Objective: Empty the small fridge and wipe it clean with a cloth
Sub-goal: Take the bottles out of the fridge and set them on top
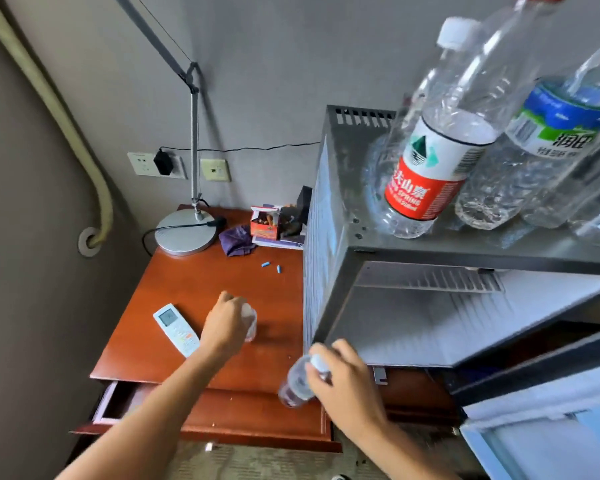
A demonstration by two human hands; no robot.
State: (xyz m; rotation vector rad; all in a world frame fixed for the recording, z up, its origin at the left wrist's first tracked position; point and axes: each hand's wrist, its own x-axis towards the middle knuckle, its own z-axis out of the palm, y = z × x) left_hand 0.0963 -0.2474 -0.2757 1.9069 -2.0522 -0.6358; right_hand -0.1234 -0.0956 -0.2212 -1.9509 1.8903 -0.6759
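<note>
Two bottles in hand: we hold one small clear plastic bottle in each hand, both already out of the fridge (430,323).
Left hand (226,327): centre of the frame, fingers clamped round the cap end of a small bottle (250,322) standing upright on the desk (194,271).
Right hand (340,382): lower centre, fingers wrapped on the neck of a second bottle (297,382).
Key relation: the second bottle's long axis tilts, cap up toward the fingers, base down and left over the desk's front edge. We judge it must swing upright before it is set beside the first.
Nearer hand: the right hand is closer to the fridge mouth, just left of its open front.
Fridge: right of the frame, grey metal box, pale ribbed interior that looks empty, though blur hides detail.
Door (534,427): lower right, swung open.
Fridge top: larger crinkled water bottles (426,161) stand there, glossy, thin-walled, paper-labelled.
Desk surface: polished red-brown wood, smooth, so upright bottles could slide.
Cloth (238,240): purple, crumpled, upper centre by the lamp base (186,232), well apart from both hands.
</note>
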